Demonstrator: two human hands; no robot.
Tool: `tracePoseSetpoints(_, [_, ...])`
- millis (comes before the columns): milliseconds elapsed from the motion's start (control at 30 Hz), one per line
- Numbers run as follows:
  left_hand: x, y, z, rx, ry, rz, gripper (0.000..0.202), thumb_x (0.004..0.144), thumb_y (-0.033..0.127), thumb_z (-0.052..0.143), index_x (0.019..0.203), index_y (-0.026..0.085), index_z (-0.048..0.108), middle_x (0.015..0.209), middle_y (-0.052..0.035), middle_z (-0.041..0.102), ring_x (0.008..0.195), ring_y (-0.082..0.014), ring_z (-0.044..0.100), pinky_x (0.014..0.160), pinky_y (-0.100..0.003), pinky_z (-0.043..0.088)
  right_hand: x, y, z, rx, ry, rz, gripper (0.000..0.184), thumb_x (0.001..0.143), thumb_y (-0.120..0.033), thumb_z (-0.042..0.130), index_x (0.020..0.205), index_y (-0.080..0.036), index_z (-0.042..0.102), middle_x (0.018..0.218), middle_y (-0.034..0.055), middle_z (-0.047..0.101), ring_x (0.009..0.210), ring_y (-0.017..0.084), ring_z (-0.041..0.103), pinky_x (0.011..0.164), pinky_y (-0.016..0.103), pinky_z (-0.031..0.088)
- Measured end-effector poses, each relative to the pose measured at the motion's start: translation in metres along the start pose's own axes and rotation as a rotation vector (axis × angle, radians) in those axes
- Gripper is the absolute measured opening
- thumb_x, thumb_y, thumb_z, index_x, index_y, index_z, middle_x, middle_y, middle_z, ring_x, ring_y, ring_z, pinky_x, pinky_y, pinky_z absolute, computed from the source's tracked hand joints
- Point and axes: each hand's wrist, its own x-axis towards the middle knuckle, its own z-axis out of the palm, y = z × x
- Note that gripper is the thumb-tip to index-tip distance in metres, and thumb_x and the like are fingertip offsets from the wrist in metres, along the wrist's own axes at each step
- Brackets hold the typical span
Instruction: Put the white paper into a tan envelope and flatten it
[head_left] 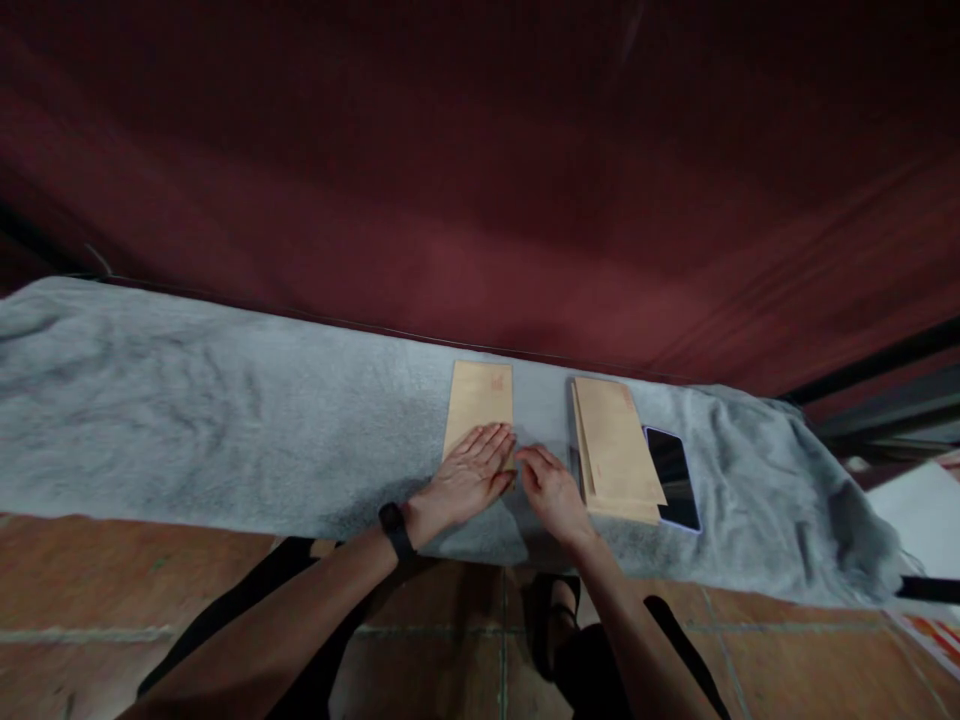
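Observation:
A tan paper envelope (480, 393) lies flat on the grey cloth, with a small patch of red print near its upper right corner. My left hand (474, 470) rests palm down over its lower half, fingers stretched out, and hides that part. Just right of this envelope is my right hand (553, 490), its fingers curled in and bunched together close to the left fingertips. Whatever the curled fingers may hold is hidden. A small stack of similar envelopes (615, 440) sits to the right of my right hand, slightly fanned and at an angle.
A dark-screened phone (677, 480) with a purple edge lies partly under the envelope stack. The grey cloth (225, 420) covers a long, narrow surface and is wrinkled at both ends. Behind rises a dark red fabric wall (450, 240). Tiled floor (435, 650) shows below.

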Motion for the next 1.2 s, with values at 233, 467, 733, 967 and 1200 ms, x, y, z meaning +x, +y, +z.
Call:
tracePoseSetpoints(233, [-0.017,0.019,-0.008,-0.016,-0.014,0.040,0.062,0.099,0.042,0.039,0.151,0.008,0.032,0.159,-0.0161,0.029,0.149,-0.0237,0.021,0.122,-0.042,0.013,-0.003,0.005,-0.006,0.017,-0.047,-0.062,0.027,0.093,-0.014,0.043,0.109,-0.022,0.064,0.114,0.0080,0.065,0.108,0.021,0.061,0.099,0.038,0.050])
tracePoseSetpoints(467, [-0.011,0.013,0.000,-0.008,-0.003,0.022,0.043,0.099,0.017,0.037,0.140,0.012,0.048,0.148,-0.0131,0.048,0.139,-0.0205,0.042,0.117,-0.038,0.027,-0.002,0.014,-0.011,0.070,-0.073,-0.089,0.034,0.089,-0.010,0.043,0.113,-0.023,0.064,0.116,0.0067,0.065,0.108,0.019,0.063,0.098,0.037,0.051])
tracePoseSetpoints(733, [-0.015,-0.001,-0.007,0.036,0.133,-0.308,0.051,0.095,0.038,0.049,0.140,0.014,0.048,0.154,-0.0180,0.038,0.145,-0.0319,0.030,0.117,-0.049,0.027,-0.006,-0.008,0.000,-0.020,0.043,-0.029,0.038,0.096,-0.020,0.040,0.129,-0.021,0.058,0.128,0.0103,0.064,0.121,0.022,0.058,0.104,0.041,0.049])
tracePoseSetpoints(967, [-0.022,-0.004,-0.001,0.083,0.140,-0.404,0.061,0.095,0.040,0.048,0.149,0.012,0.038,0.160,-0.0202,0.024,0.147,-0.0349,0.024,0.116,-0.050,0.026,-0.027,-0.040,0.027,-0.215,-0.092,-0.180,0.060,0.099,-0.040,0.042,0.151,-0.010,0.032,0.155,0.0148,0.039,0.145,0.024,0.033,0.118,0.045,0.032])
tracePoseSetpoints(1200, [-0.027,-0.014,-0.005,0.122,0.142,-0.407,0.061,0.096,0.047,0.044,0.149,0.017,0.041,0.158,-0.0208,0.030,0.145,-0.0364,0.029,0.116,-0.053,0.024,-0.037,-0.033,0.036,-0.316,-0.019,-0.097,0.064,0.100,-0.044,0.041,0.152,-0.010,0.029,0.157,0.0156,0.033,0.146,0.027,0.032,0.119,0.047,0.029])
